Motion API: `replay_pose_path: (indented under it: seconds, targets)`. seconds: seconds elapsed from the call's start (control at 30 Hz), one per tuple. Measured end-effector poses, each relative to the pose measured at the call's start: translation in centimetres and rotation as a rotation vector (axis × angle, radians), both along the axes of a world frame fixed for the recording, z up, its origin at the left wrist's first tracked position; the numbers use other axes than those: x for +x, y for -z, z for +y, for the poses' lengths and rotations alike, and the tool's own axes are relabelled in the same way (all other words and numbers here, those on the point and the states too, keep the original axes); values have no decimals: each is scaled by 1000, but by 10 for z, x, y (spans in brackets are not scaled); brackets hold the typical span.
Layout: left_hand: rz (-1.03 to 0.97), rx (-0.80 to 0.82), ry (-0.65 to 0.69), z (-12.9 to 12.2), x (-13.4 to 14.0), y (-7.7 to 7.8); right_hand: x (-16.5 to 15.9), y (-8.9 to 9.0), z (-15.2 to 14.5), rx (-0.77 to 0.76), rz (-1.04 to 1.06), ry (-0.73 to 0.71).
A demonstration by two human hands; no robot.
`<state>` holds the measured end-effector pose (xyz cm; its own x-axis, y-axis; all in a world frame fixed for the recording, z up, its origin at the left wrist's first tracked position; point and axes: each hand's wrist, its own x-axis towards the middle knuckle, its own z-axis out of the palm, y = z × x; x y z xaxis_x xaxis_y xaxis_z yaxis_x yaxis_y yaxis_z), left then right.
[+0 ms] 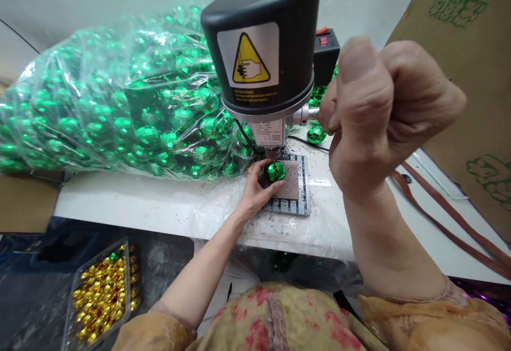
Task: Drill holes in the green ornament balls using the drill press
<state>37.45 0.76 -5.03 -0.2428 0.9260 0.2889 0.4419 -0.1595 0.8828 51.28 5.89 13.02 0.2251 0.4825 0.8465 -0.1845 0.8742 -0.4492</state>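
in the head view, the left hand (pixel 255 188) grasps a faceted green ball (pixel 275 171), thumb on the near side and fingers on the far side. the ball sits on a brownish pad (pixel 293 180) over a slotted metal plate (pixel 304 202), right under the spindle of a black-topped machine (pixel 259 47). the right hand (pixel 367 106) is clenched round the machine's silver lever (pixel 313 113), though its fingers hide the lever's end. dark specks litter the white desk (pixel 139 202).

the ball looks like thin, hollow plastic: probably light and stiff, its glossy facets likely a bit slippery, and the shell may crack or dent if squeezed hard. it seems best held low around its widest part, gently from opposite sides, with fingertips clear of the spindle.
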Motion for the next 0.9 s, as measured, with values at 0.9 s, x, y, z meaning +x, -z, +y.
replay_pose_path:
  seconds: [0.9]
  targets:
    - [68, 54, -33, -5, 4, 1, -1, 30, 13, 330, 29, 107]
